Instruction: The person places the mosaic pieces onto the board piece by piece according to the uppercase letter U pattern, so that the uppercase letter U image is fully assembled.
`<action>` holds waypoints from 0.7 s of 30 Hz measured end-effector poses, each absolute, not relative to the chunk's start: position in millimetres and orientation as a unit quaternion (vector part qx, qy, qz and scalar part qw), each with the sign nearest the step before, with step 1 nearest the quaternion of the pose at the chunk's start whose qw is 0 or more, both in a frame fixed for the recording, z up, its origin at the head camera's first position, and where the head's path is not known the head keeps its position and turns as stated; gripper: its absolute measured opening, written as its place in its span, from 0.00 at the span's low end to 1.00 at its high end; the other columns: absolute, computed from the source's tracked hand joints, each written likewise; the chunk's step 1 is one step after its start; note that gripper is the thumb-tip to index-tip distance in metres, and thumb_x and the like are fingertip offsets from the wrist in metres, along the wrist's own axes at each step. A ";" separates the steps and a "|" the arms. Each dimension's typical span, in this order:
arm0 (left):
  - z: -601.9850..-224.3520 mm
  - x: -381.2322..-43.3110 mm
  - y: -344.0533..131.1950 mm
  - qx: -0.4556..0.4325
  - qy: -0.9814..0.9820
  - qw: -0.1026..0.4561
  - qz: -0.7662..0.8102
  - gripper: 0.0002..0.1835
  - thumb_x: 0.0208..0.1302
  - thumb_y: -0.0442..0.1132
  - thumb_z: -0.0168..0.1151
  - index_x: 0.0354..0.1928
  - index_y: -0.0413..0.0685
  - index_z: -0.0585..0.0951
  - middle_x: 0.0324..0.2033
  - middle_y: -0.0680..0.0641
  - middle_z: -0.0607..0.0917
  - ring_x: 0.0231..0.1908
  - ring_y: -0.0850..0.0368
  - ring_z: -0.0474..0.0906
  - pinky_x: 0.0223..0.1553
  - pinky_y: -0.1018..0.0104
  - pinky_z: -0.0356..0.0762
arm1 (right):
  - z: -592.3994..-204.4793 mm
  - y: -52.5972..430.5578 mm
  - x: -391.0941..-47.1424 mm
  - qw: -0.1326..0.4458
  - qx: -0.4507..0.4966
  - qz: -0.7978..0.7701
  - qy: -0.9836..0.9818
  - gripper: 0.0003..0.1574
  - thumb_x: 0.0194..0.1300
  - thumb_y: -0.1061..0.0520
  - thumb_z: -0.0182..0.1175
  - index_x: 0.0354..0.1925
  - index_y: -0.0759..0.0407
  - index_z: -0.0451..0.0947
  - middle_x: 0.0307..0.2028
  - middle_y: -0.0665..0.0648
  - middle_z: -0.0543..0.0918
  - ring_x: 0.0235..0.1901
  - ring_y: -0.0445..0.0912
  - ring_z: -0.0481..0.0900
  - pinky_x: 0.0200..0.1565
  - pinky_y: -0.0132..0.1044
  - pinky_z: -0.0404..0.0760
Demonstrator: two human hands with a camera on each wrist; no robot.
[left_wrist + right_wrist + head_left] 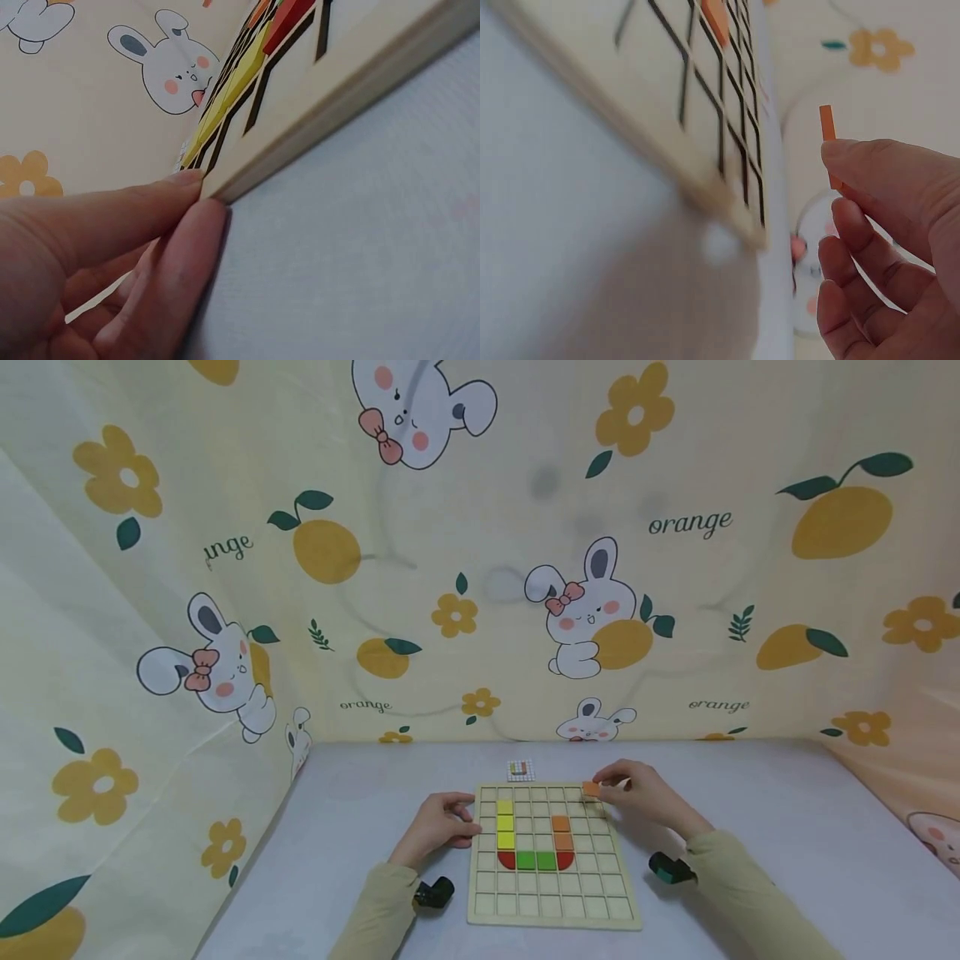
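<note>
A pale wooden grid board (555,908) lies on the table. In its cells, three yellow tiles (506,823) form a left column and two orange tiles (562,832) a shorter right one. Two green tiles (536,860) join them along the bottom, between two rounded red corner tiles (507,860). My left hand (438,821) grips the board's left edge, thumb on top and a finger against the side. Above the board's far right corner, my right hand (647,791) pinches a loose orange square tile (826,124) between thumb and fingers, clear of the board.
Just behind the board lies a small pattern card (521,770) with a coloured U on a grid. A patterned cloth (480,527) hangs at the back and sides of the white table (337,785). Each wrist carries a black camera (435,892).
</note>
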State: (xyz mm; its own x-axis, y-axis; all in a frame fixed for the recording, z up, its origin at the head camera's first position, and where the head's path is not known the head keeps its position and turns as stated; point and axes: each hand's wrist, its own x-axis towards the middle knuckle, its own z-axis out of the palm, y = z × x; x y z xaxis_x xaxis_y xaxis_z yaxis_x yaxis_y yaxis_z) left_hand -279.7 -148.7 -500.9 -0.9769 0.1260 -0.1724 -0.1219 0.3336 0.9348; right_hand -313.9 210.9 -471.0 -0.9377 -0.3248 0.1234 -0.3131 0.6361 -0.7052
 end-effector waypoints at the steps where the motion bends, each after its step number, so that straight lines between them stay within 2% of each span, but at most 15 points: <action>1: -500.9 -279.7 -148.8 0.003 0.810 0.107 0.576 0.34 0.47 0.29 0.74 0.60 0.41 0.75 0.33 0.44 0.79 0.24 0.56 0.81 0.27 0.65 0.85 | -472.6 206.4 -313.9 0.013 -0.176 -0.392 0.903 0.14 0.58 0.53 0.69 0.43 0.55 0.83 0.38 0.50 0.80 0.39 0.47 0.73 0.39 0.38 0.76; 8: -500.2 -280.5 -148.8 -0.003 0.806 0.110 0.582 0.34 0.47 0.29 0.74 0.60 0.41 0.75 0.33 0.44 0.79 0.24 0.57 0.81 0.27 0.65 0.85 | -482.8 179.7 -312.4 0.048 -0.210 -0.412 0.885 0.14 0.56 0.55 0.70 0.42 0.55 0.83 0.36 0.48 0.79 0.37 0.46 0.74 0.38 0.36 0.77; 14: -500.2 -281.8 -148.6 0.003 0.805 0.107 0.584 0.33 0.47 0.29 0.74 0.59 0.40 0.76 0.33 0.44 0.79 0.24 0.56 0.81 0.27 0.65 0.85 | -489.6 170.2 -312.6 0.037 -0.261 -0.418 0.869 0.11 0.57 0.63 0.67 0.41 0.60 0.81 0.35 0.50 0.79 0.35 0.44 0.75 0.36 0.32 0.78; 21: -499.1 -281.1 -149.6 -0.003 0.805 0.111 0.583 0.34 0.47 0.29 0.74 0.59 0.41 0.76 0.33 0.44 0.79 0.24 0.56 0.81 0.27 0.64 0.85 | -491.9 166.0 -314.6 0.060 -0.242 -0.417 0.874 0.10 0.58 0.64 0.66 0.41 0.62 0.81 0.33 0.51 0.79 0.34 0.45 0.74 0.35 0.33 0.77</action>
State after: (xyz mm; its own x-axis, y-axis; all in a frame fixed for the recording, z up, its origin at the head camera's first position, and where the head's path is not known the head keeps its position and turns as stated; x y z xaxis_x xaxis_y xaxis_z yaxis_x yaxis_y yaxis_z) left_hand -281.1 -149.6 -499.1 -0.9753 0.1240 -0.1826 -0.1347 0.3211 0.9374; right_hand -314.6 166.0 -491.9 -0.8754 -0.4735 0.0979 -0.3738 0.5342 -0.7582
